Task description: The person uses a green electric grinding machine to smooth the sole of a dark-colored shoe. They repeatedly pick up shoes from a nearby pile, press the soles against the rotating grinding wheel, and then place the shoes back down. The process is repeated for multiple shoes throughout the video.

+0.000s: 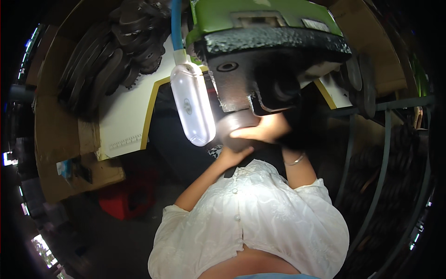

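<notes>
A green and black machine head (274, 51) hangs over the middle of the view. Both my hands are raised under its black underside. My right hand (260, 130), with a thin bangle on the wrist, presses on a dark rounded piece (234, 122) held against the machine. My left hand (232, 156) grips the same piece from below, its fingers curled. A black mass (302, 128) beside my right hand hides part of the piece. I wear a white buttoned blouse (260, 218).
A lit white lamp (193, 104) on a blue gooseneck hangs just left of my hands. Piles of black flat parts (111, 51) lie on the white table top at upper left; more dark parts fill a metal rack (385, 153) at right. A red stool (123, 200) and cardboard stand lower left.
</notes>
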Demonstrator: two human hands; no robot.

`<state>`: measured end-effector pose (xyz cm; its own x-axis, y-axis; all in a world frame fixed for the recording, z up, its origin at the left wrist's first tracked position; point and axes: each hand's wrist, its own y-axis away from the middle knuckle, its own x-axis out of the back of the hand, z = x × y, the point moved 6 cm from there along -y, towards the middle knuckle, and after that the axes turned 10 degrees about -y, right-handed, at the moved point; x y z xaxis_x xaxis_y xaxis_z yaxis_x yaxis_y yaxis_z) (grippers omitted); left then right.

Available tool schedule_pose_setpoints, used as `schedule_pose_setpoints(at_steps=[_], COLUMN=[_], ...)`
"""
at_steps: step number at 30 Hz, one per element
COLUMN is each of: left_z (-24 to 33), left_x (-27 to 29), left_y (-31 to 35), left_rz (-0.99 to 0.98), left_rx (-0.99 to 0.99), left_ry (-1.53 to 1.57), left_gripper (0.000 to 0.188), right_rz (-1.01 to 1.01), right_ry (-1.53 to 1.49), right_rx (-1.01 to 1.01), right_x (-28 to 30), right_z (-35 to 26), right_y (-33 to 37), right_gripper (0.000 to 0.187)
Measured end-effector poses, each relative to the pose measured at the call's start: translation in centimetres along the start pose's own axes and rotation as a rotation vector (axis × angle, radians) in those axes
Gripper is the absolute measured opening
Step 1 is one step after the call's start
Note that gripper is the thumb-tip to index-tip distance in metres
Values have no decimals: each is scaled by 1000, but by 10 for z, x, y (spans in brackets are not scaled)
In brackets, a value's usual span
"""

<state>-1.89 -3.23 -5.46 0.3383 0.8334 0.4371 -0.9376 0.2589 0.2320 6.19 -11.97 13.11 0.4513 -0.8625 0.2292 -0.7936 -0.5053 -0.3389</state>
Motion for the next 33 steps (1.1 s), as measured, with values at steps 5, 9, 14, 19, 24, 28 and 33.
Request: schedule_pose_setpoints(at_steps=[5,9,14,19,24,28,33], left_z=[-40,31,69,91,99,115,94], left_x=[95,136,125,94,66,87,97], left_y=[21,46,31,6,-20,-13,13], left_rz=[554,635,627,646,317,373,498], left_rx=[-16,-148,-252,-261,-31,-154,-236], left_ry=[394,213,258,495,757,656,570], left_gripper=[34,32,30,35,27,28,28], right_rz=[7,5,-46,-198,-380,-339,-416], right_ry=[-205,-323,-303,-403,-410,-381,-86], right_rx=[-427,-628,-744,-917,-952,-879,-836], right_x=[76,74,49,20,-17,-10,57], right_z=[29,78,95,142,139,132,122], right_y=[53,100,120,162,163,166,172], right_gripper=[43,35,41,54,73,68,48])
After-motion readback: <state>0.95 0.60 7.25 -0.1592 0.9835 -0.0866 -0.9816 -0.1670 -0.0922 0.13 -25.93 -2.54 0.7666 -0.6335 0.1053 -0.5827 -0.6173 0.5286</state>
